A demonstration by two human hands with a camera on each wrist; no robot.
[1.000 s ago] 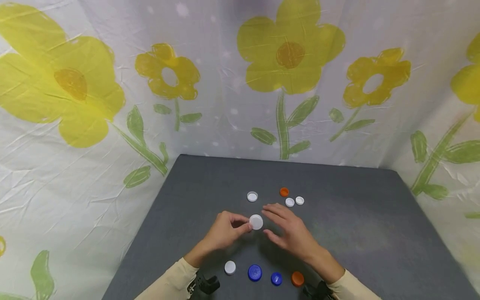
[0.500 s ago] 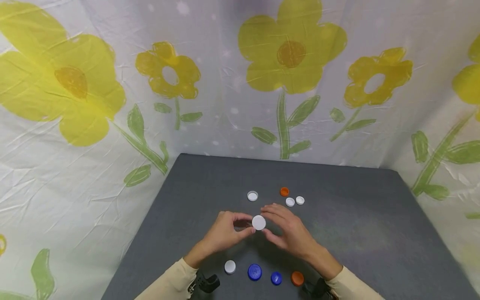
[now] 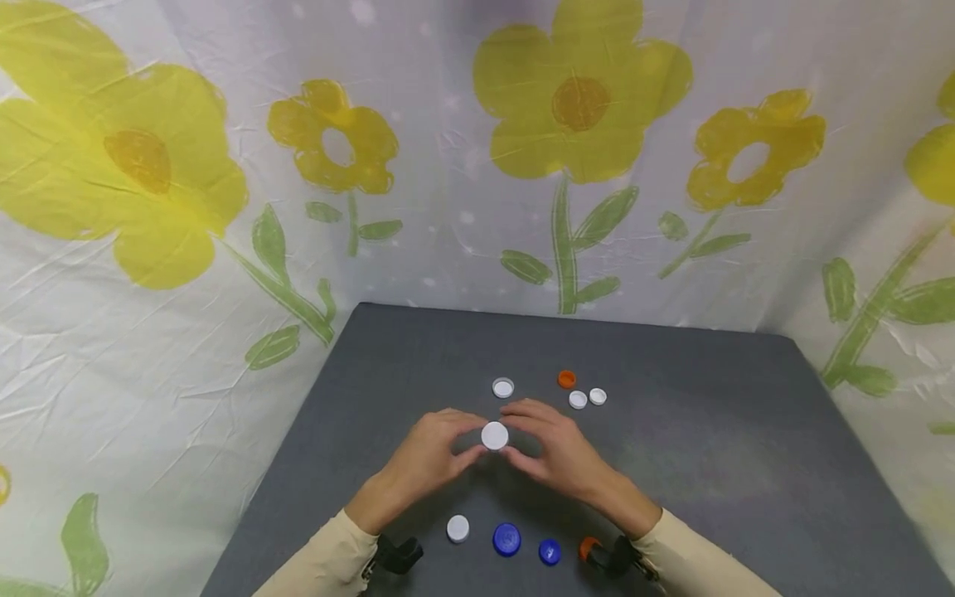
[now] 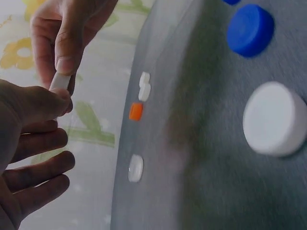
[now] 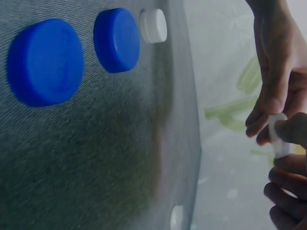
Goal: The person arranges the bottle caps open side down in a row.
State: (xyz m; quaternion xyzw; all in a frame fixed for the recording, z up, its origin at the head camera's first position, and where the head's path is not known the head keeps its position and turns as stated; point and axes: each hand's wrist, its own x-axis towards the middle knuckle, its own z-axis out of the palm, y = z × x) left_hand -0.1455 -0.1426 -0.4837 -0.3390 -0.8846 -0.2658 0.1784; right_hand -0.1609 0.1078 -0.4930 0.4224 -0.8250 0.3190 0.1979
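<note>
A round white bottle cap (image 3: pixel 495 436) is held up above the dark table, its flat face toward the head camera. My left hand (image 3: pixel 425 456) pinches its left edge between thumb and fingers. From the other side, my right hand (image 3: pixel 563 452) pinches the same cap. In the left wrist view the cap (image 4: pixel 60 82) appears edge-on between both thumbs, and the left hand's lower fingers are spread. Nearer the body lie a white cap (image 3: pixel 458 529), a large blue cap (image 3: pixel 506 540), a smaller blue cap (image 3: pixel 550 552) and an orange cap (image 3: pixel 588 548), partly hidden by the right wrist camera.
Farther back on the grey table (image 3: pixel 694 464) are an upturned white cap (image 3: pixel 503 388), an orange cap (image 3: pixel 567 379) and two small white caps (image 3: pixel 578 400) side by side. A flower-printed curtain (image 3: pixel 440 166) hangs behind and along both sides.
The right hand has come in from beside the cap and now pinches it too. Both hands have shifted slightly left with the cap, and the right wrist camera now covers part of the near orange cap.
</note>
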